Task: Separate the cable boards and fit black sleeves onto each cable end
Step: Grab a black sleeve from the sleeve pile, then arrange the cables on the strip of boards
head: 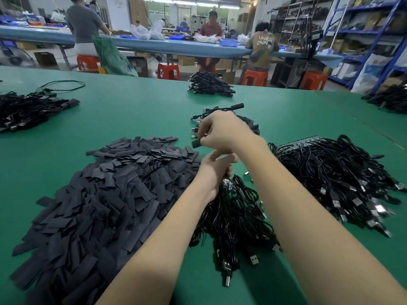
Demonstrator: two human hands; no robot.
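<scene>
A green surface (pixel 136 111) filled the workshop view. Nearest lay a big heap of black sleeves (pixel 99 194) on the left and a bundle of cables (pixel 233 216) between the forearms. The left hand (pixel 214 170) gripped that bundle's top end, fingers curled round it. Just beyond, the right hand (pixel 222 130) pinched one black sleeve (pixel 196 143) above a small pile of finished cables (pixel 248 124). Cable boards (pixel 330 168) lay heaped to the right.
</scene>
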